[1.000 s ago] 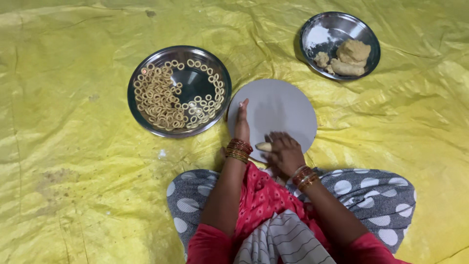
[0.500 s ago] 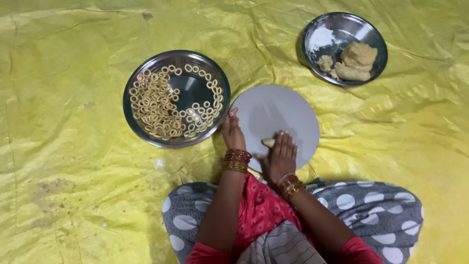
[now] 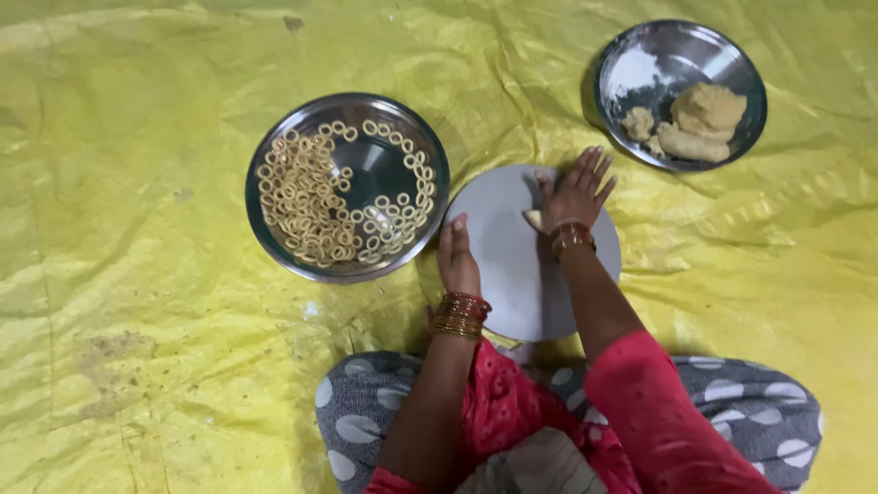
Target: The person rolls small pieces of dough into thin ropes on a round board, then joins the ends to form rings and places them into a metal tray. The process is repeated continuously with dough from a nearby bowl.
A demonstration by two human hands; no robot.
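Note:
A round grey board lies on the yellow sheet in front of my knees. My right hand presses flat, fingers spread, on a small piece of pale dough at the board's far side. My left hand rests on the board's left edge, fingers together, holding nothing that I can see. Both wrists carry red and gold bangles. A steel plate to the left holds several small dough rings.
At the back right a steel bowl holds lumps of tan dough and some white flour. The crumpled yellow plastic sheet covers the whole floor. My crossed legs in grey dotted cloth sit at the bottom.
My right hand has slid away from me across the board, rolling the dough from the near edge to the far side. My left hand stayed at the board's left edge.

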